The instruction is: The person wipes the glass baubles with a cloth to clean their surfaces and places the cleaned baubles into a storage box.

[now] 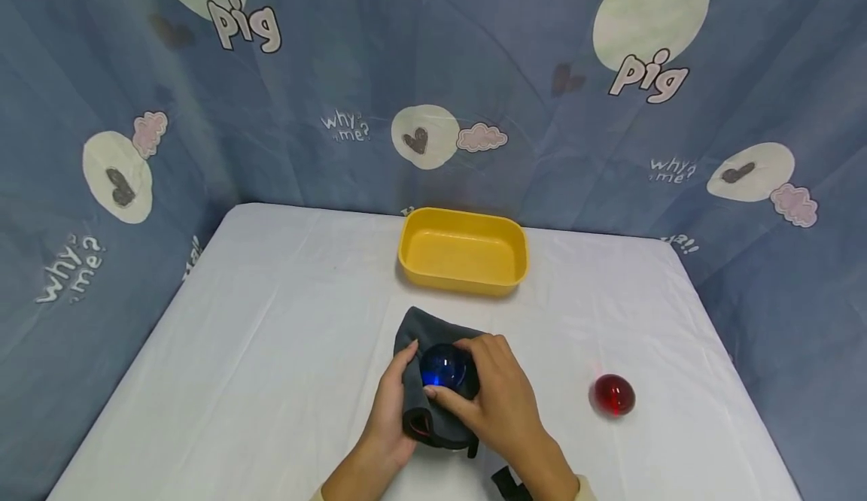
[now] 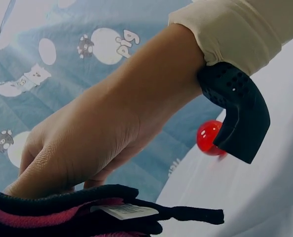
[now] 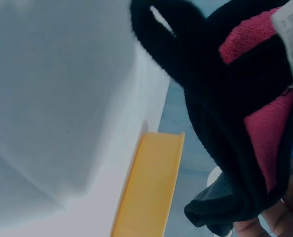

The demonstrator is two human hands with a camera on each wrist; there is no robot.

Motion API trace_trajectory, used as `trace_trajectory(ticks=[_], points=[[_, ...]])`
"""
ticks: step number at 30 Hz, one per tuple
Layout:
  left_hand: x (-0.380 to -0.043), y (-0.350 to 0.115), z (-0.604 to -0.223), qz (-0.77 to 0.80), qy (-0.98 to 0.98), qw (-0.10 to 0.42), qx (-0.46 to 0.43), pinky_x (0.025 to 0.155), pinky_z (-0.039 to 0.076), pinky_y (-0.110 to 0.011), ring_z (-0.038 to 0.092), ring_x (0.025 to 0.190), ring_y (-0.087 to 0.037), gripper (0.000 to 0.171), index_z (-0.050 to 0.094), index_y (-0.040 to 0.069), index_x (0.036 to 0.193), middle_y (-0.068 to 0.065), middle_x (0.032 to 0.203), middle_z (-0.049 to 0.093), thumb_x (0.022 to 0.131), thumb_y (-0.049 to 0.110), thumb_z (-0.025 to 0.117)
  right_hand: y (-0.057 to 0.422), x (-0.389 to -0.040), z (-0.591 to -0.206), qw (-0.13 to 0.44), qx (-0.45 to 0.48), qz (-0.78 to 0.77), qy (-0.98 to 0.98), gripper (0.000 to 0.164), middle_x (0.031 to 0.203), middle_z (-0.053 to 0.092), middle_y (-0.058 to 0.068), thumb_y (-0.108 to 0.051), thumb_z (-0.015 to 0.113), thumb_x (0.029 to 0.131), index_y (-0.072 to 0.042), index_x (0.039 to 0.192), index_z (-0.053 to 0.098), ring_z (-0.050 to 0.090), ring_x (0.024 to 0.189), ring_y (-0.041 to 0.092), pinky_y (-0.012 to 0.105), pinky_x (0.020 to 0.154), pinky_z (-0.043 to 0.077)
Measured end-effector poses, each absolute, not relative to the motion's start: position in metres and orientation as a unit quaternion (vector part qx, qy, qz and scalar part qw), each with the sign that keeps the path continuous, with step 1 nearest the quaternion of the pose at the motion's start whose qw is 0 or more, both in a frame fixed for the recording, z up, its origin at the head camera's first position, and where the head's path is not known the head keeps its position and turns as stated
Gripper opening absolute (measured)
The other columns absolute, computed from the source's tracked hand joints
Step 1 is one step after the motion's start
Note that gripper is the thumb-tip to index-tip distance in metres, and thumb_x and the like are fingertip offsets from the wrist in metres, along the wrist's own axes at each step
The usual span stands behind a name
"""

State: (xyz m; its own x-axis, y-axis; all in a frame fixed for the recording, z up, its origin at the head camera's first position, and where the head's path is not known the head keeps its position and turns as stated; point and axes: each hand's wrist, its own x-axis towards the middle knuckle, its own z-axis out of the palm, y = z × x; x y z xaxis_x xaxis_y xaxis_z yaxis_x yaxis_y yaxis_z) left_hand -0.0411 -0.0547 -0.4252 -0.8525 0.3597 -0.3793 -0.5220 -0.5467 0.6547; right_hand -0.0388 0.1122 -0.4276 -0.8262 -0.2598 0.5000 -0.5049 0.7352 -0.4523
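A glassy blue ball [image 1: 442, 366] lies against a folded cloth [image 1: 428, 328], dark grey outside and pink inside. My right hand [image 1: 497, 396] grips the ball between thumb and fingers. From the left side, my left hand [image 1: 389, 407] holds the cloth under and around the ball, its thumb on top near the ball. Black edging, a hanging loop and a white label [image 3: 290, 37] on the cloth show in the right wrist view. The left wrist view has my right hand [image 2: 82, 138] above the cloth's edge, hiding the ball.
A shiny red ball [image 1: 613, 395] rests on the white tabletop [image 1: 284, 350], right of my hands. Behind the cloth stands a yellow tray [image 1: 463, 287] near the table's back edge. Blue printed fabric [image 1: 339, 177] hangs behind and at the sides. A black device [image 2: 240, 113] is on my right wrist.
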Motion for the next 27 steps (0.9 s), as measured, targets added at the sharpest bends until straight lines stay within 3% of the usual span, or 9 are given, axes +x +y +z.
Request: trace_trajectory(ticks=[3,10,14,21,27], points=[[-0.042,-0.055,-0.426,0.871,0.408,0.254,-0.101,0.110,0.041,-0.034,0.047,0.133,-0.019,0.075,0.018,0.009,0.164,-0.011,0.163,0.033,0.108,0.054,0.043,0.111,-0.038,-0.428,0.202,0.207,0.292,-0.912,0.070,0.113,0.063,0.001,-0.059,0.086,0.081,-0.008,0.123,0.063,0.053,0.104,0.017,0.036,0.091,0.053],[-0.050,-0.057,-0.423,0.873,0.416,0.238,-0.090,0.104,0.046,-0.029,0.054,0.126,-0.013,0.072,0.022,0.010,0.163,-0.009,0.157,0.042,0.109,0.053,0.042,0.114,-0.042,-0.426,0.185,0.243,0.278,-0.911,0.082,0.126,0.058,0.002,-0.043,0.089,0.085,-0.017,0.153,0.051,0.053,0.114,0.018,0.041,0.098,0.051],[-0.052,-0.057,-0.423,0.875,0.409,0.244,-0.087,0.107,0.044,-0.030,0.051,0.130,-0.013,0.072,0.021,0.010,0.164,-0.008,0.160,0.040,0.109,0.052,0.042,0.116,-0.042,-0.424,0.179,0.236,0.276,-0.914,0.074,0.125,0.058,0.001,-0.041,0.089,0.085,-0.021,0.149,0.057,0.053,0.115,0.016,0.041,0.097,0.052],[-0.045,-0.057,-0.428,0.870,0.403,0.265,-0.105,0.105,0.047,-0.032,0.057,0.124,-0.012,0.072,0.025,0.006,0.162,-0.006,0.150,0.051,0.109,0.054,0.040,0.115,-0.036,-0.426,0.160,0.213,0.279,-0.923,0.066,0.121,0.058,-0.005,-0.053,0.085,0.086,-0.022,0.141,0.063,0.052,0.113,0.010,0.038,0.096,0.053],[-0.043,-0.059,-0.430,0.862,0.408,0.282,-0.104,0.110,0.044,-0.039,0.055,0.126,-0.017,0.079,0.020,0.005,0.163,-0.011,0.156,0.043,0.108,0.058,0.038,0.114,-0.039,-0.429,0.194,0.216,0.282,-0.914,0.065,0.111,0.059,-0.008,-0.065,0.079,0.084,-0.016,0.126,0.066,0.052,0.104,0.008,0.033,0.089,0.053]])
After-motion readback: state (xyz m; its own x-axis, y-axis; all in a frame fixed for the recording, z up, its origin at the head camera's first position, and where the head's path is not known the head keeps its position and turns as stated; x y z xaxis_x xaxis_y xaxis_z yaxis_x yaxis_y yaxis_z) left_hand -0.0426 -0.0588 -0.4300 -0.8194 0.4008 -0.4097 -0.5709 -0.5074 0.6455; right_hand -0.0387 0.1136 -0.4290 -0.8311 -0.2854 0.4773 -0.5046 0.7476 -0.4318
